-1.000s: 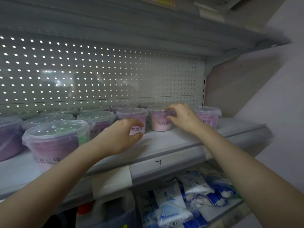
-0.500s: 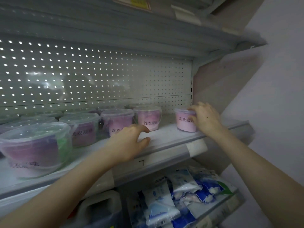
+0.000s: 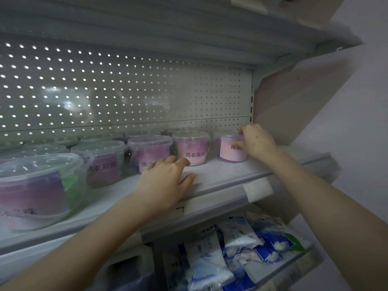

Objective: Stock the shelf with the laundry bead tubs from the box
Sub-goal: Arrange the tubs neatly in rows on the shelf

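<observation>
The small clear lidded tub of pink laundry beads point(image 3: 228, 151) stands at the right end of the grey metal shelf point(image 3: 222, 175), with the right hand point(image 3: 257, 143) fingers curled round its side. It is judged light, rigid and slick, so it is best held beneath the rim. The left hand point(image 3: 165, 181) rests on the shelf, fingers loose, holding nothing.

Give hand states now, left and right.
Left hand: open, fingers relaxed, resting on the shelf, holding nothing.
Right hand: gripping the rightmost tub, fingers curled round it.
</observation>
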